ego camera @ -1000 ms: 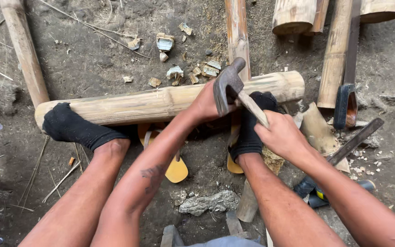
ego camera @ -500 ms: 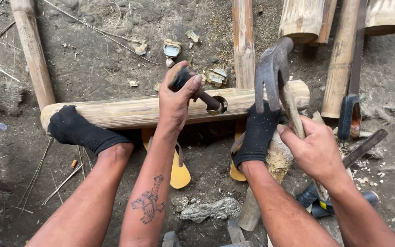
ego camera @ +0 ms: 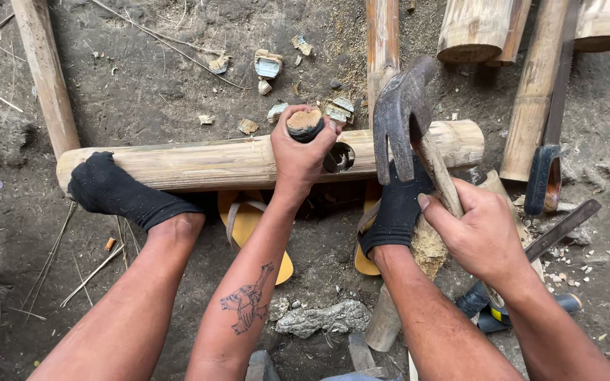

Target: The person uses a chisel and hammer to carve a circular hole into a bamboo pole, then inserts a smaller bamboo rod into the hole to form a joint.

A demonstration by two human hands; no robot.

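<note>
A thick bamboo pole (ego camera: 206,162) lies crosswise on the dirt, pinned by my two feet in black socks (ego camera: 118,194). My left hand (ego camera: 303,152) grips a short dark chisel-like tool (ego camera: 306,123) standing upright on the pole beside a round hole (ego camera: 339,158). My right hand (ego camera: 481,236) holds a claw hammer (ego camera: 404,116) by its wooden handle, the head raised above the pole, just right of the tool.
More bamboo poles (ego camera: 534,92) and cut sections (ego camera: 471,28) lie at the back and right. A dark-handled blade (ego camera: 545,176) rests at right. Yellow sandals (ego camera: 248,226) lie under the pole. Wood chips (ego camera: 268,65) and a stone (ego camera: 319,319) litter the ground.
The hammer has risen from striking level to above the pole. My left hand has shifted along the pole and set the tool upright beside the hole.
</note>
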